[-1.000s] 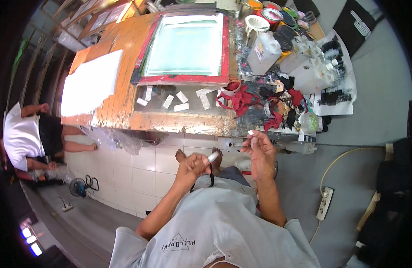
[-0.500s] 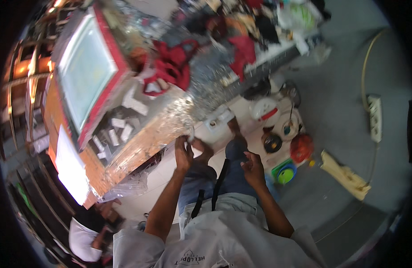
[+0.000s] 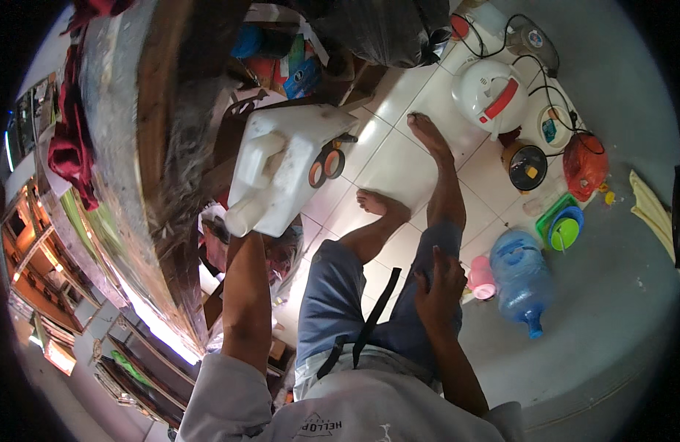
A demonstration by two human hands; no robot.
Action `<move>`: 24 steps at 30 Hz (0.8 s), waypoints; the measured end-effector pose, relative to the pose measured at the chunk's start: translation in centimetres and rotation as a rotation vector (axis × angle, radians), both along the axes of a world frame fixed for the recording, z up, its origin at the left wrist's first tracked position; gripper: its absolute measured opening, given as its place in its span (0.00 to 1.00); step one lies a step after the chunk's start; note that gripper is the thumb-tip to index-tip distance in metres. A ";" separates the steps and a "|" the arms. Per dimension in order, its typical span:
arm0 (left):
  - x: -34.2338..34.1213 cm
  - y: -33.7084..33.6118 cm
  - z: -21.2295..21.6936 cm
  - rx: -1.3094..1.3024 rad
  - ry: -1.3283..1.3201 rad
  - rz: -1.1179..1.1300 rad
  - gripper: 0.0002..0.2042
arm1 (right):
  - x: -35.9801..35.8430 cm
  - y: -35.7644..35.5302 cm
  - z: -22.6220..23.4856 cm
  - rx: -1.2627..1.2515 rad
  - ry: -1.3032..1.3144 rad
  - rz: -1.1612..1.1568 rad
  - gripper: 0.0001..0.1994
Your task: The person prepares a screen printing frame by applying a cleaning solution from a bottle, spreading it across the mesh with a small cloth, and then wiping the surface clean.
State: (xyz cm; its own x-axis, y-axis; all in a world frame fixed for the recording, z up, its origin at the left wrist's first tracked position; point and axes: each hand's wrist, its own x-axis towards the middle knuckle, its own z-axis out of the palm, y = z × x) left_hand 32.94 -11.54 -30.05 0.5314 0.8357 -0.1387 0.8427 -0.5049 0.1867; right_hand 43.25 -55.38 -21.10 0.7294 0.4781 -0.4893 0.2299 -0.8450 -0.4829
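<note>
A white plastic jerrycan [image 3: 288, 173] with a moulded handle and a short spout stands out left of my feet, tilted, its spout toward me. My left forearm [image 3: 245, 309] runs up to the spout end; my left hand is hidden behind the can, so its grip does not show. Two orange-lined black loops, like scissors handles [image 3: 326, 168], sit against the can's right side. My right hand [image 3: 441, 289] hovers over my right thigh, fingers loosely bent and apart, nothing seen in it.
A plastic-wrapped table edge [image 3: 163, 184] rises close on the left. A black bag [image 3: 388, 29] lies ahead. To the right are a white rice cooker [image 3: 491, 96] with a red handle, cables, a black pan [image 3: 527, 166], a red bag [image 3: 584, 163] and a blue water bottle [image 3: 520, 276].
My view has moved lower and turned toward the floor beside the table. My left hand has gone out of sight behind the jerrycan, which now shows large. My right hand has come down over my thigh.
</note>
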 end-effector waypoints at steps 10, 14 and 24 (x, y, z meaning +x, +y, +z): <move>0.1 0.6 0.2 -0.015 0.011 -0.025 0.19 | 0.6 0.2 -0.2 -0.126 0.028 -0.101 0.31; 0.5 0.5 0.3 -0.012 0.008 0.002 0.20 | 2.0 -0.4 -0.4 -0.213 0.140 -0.047 0.31; 1.1 -8.5 4.3 0.096 -0.091 0.153 0.23 | 3.5 0.6 3.6 0.302 0.050 -0.162 0.21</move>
